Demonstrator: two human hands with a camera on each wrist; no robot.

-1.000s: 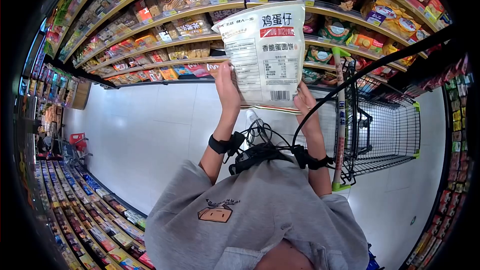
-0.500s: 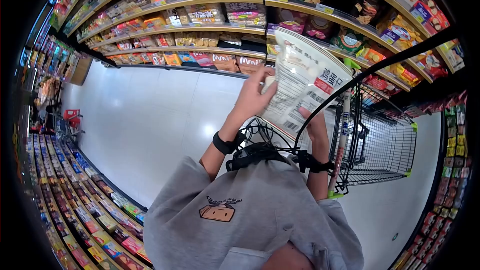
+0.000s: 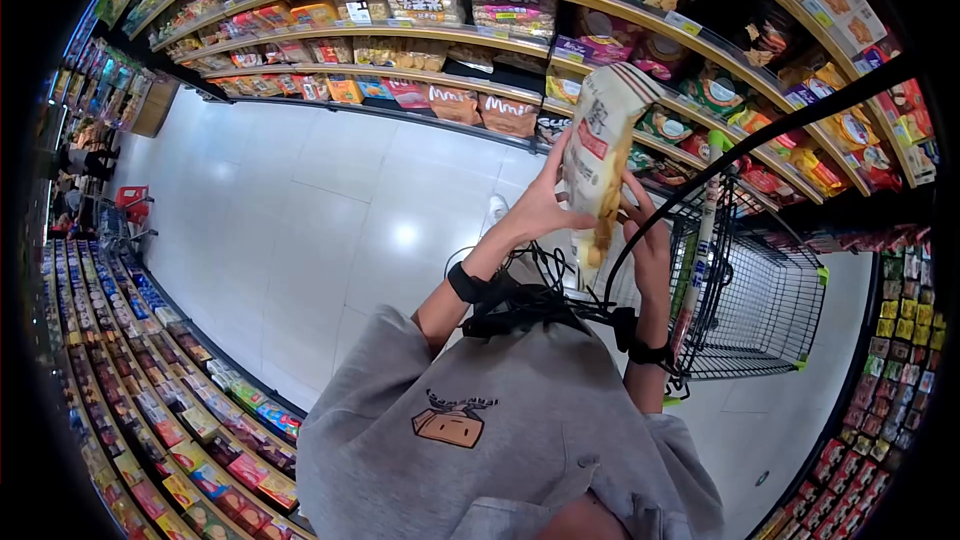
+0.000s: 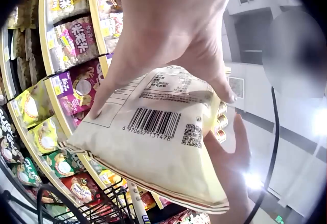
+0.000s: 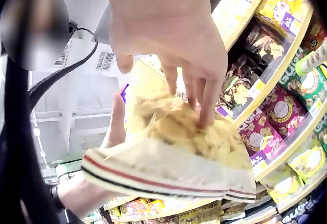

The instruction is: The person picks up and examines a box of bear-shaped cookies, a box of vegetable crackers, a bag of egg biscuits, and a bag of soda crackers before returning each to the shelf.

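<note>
Both hands hold a white snack bag (image 3: 597,145) upright in front of the body, its edge turned toward the head camera. My left hand (image 3: 540,208) grips the back panel, thumb and fingers spread across it. In the left wrist view, that printed panel shows a barcode (image 4: 153,122) and a striped seam. On the other side my right hand (image 3: 648,235) grips the bag with bent fingers. A see-through front full of yellow round crackers (image 5: 176,124) appears in the right wrist view, with the right fingers (image 5: 207,101) pressed on it.
Shelves (image 3: 480,35) packed with bagged snacks curve across the front. A wire shopping cart (image 3: 750,290) stands at the right. Black cables (image 3: 545,270) hang between the wrists. More stocked shelves (image 3: 160,380) line the lower left, and a red basket cart (image 3: 132,202) stands far left.
The bag has turned from its back panel facing the head camera to edge-on, showing the yellow contents. Both hands have shifted right with it, and the left hand has moved onto the back panel.
</note>
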